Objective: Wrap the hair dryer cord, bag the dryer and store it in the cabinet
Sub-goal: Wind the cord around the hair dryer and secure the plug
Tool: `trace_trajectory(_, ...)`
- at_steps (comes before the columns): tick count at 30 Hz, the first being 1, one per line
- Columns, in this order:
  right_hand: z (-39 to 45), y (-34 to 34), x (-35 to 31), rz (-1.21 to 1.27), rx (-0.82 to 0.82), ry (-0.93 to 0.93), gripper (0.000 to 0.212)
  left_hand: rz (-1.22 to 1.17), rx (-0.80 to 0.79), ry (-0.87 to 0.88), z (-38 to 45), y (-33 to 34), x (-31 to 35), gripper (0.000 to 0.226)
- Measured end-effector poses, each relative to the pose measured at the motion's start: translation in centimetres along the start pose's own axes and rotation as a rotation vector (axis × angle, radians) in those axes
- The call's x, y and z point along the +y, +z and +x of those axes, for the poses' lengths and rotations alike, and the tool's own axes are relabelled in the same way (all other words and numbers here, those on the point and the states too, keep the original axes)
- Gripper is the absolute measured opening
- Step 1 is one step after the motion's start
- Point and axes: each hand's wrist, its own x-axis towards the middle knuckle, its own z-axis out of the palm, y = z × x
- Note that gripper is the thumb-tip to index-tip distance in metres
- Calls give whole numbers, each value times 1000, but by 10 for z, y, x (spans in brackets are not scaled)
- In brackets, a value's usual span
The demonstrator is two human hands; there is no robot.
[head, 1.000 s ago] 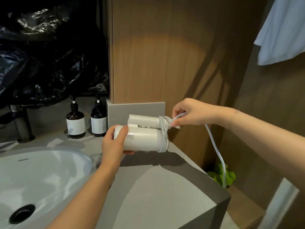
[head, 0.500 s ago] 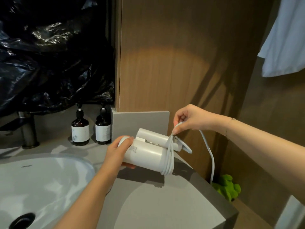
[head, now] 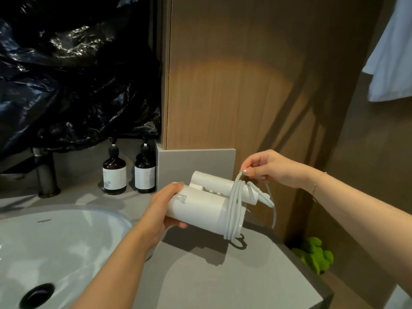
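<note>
While left hand (head: 166,208) grips dryer (head: 200,210) | right hand (head: 265,168) pinches cord (head: 234,204)

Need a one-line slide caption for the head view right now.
Left hand grips the white hair dryer above the counter while right hand pinches the cord looped around it.

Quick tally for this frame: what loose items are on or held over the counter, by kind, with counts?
Hair dryer: 1, gripped by the left hand, cord looped round it and pinched by the right hand
Pump bottles: 2
Total: 3
</note>
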Motion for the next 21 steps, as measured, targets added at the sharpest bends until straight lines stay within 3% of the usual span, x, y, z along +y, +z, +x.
trace_trajectory(5, 6, 5, 6, 224, 44, 2, 15, -145, 53, -67, 0, 8, 1, 31)
trace_trajectory(9, 11, 21, 19, 254, 146, 38, 16, -219, 115, -83, -2, 9, 2, 29)
trace_trajectory(13, 11, 38, 34, 326, 258, 34, 20, -369, 238, -214, -2, 12, 3, 22)
trace_trajectory(21, 22, 103, 51, 237, 538, -43, 17, -549, 262, -269, -1, 10, -3, 27)
